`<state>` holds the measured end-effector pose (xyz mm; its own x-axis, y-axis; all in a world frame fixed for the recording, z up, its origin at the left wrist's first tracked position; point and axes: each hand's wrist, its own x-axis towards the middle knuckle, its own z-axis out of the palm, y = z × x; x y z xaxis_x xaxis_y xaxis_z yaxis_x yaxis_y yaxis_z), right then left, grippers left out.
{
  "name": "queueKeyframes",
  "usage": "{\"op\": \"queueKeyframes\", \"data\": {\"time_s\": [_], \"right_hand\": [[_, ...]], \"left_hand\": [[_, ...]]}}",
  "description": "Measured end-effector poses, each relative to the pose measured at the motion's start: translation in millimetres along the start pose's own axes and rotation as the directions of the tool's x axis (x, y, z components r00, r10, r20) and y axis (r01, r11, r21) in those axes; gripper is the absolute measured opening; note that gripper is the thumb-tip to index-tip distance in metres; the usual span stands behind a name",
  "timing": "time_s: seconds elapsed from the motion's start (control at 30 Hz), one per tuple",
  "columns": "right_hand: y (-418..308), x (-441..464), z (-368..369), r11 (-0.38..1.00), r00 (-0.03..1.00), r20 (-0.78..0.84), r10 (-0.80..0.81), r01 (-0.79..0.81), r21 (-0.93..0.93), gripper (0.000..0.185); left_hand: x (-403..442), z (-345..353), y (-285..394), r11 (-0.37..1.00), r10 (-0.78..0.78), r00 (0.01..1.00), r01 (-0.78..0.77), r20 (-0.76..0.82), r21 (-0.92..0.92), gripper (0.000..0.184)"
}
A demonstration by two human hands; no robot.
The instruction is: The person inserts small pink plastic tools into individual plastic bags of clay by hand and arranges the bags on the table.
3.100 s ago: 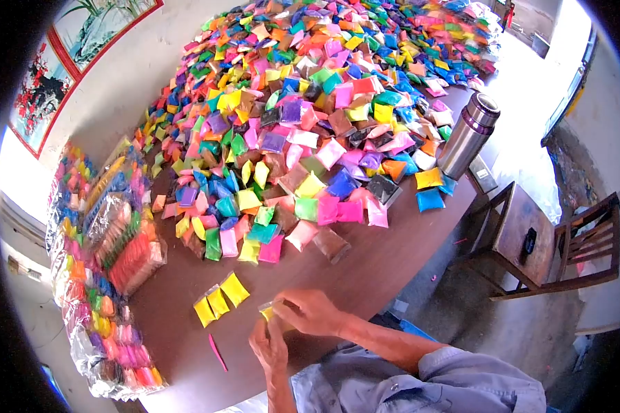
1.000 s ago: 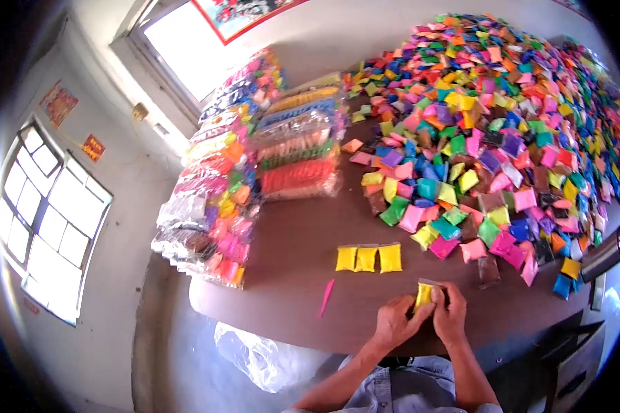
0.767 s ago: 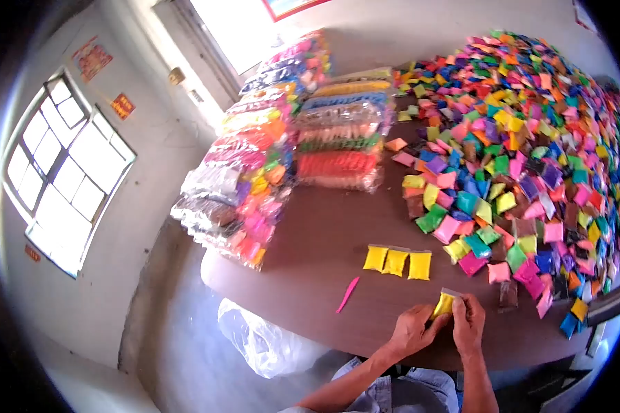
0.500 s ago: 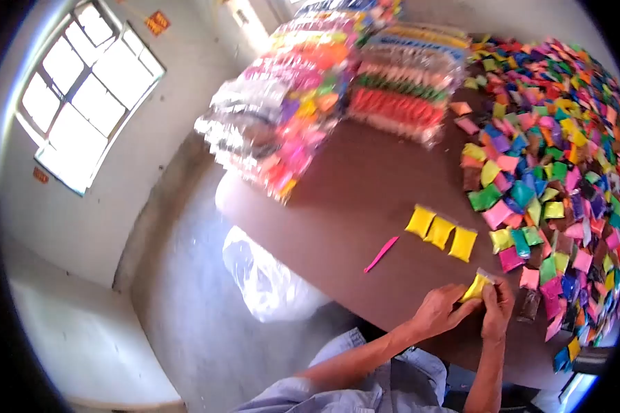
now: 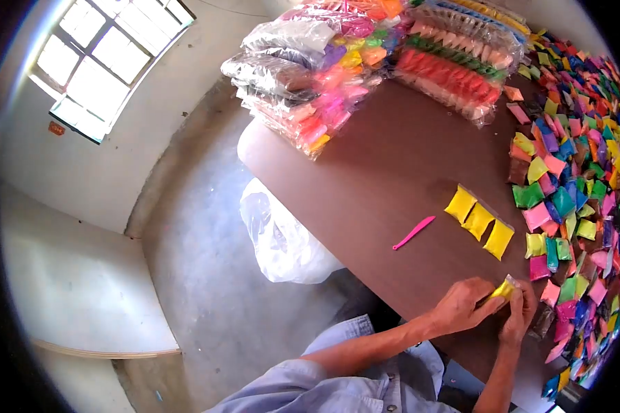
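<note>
Between my two hands is a small yellow packet (image 5: 504,288) with a clear edge, held just above the table near its front edge. My left hand (image 5: 465,305) pinches it from the left, and my right hand (image 5: 520,311) grips its right side; part of the packet is hidden by fingers. Beyond them lies a joined row of yellow packets (image 5: 477,221) on the brown table (image 5: 365,172). A pink plastic tool (image 5: 414,233), thin and knife-like, rests left of that row.
A wide heap of small multicoloured packets (image 5: 575,199) covers the table's right side. At the back are stacked clear bags of coloured packets (image 5: 310,76) and another bag of red, green and pink packets (image 5: 455,72). A white plastic bag (image 5: 282,237) hangs beside the table's left edge.
The camera view has shifted, so the table and its things appear further right and mostly higher. Both hands still hold the yellow packet, which is now tilted more.
</note>
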<state>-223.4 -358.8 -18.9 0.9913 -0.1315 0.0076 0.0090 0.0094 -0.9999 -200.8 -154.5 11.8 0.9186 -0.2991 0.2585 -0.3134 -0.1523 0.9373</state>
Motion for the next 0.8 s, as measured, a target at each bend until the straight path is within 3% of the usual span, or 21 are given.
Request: {"op": "queueKeyframes", "data": {"time_s": [0.07,0.2,0.27,0.3,0.43,0.53,0.63,0.8], "right_hand": [[1,4,6,0.998,0.997,-0.057,-0.050,0.049,-0.028,0.017],[-23,14,16,1.000,0.999,0.052,0.010,-0.010,-0.001,0.014],[-19,15,16,0.976,0.977,0.176,-0.116,0.145,-0.160,0.013],[-19,14,21,0.964,0.981,0.160,-0.113,0.147,-0.221,0.011],[-27,15,21,0.950,0.973,0.220,-0.065,0.128,-0.286,0.013],[-15,15,26,0.911,0.973,0.140,-0.184,0.223,-0.348,0.015],[-29,17,29,0.957,0.981,0.163,-0.106,0.145,-0.250,0.016],[-18,19,22,0.967,0.975,0.176,-0.139,0.172,-0.189,0.017]], "left_hand": [[0,0,4,0.999,-0.022,1.000,0.022,-0.009,-0.037,0.026],[1,-1,5,0.988,-0.103,0.993,0.095,-0.055,-0.125,0.028],[0,-1,10,0.982,-0.165,0.985,0.159,-0.057,-0.105,0.027],[0,-1,10,0.969,-0.230,0.971,0.222,-0.061,-0.110,0.026],[-1,9,-5,0.999,-0.050,0.979,0.051,-0.196,0.003,0.022],[1,14,-7,0.999,-0.007,0.967,0.017,-0.253,0.036,0.024],[4,19,-7,0.996,-0.035,0.966,0.056,-0.255,0.076,0.024],[4,19,1,0.990,-0.118,0.960,0.135,-0.253,0.052,0.024]]}}
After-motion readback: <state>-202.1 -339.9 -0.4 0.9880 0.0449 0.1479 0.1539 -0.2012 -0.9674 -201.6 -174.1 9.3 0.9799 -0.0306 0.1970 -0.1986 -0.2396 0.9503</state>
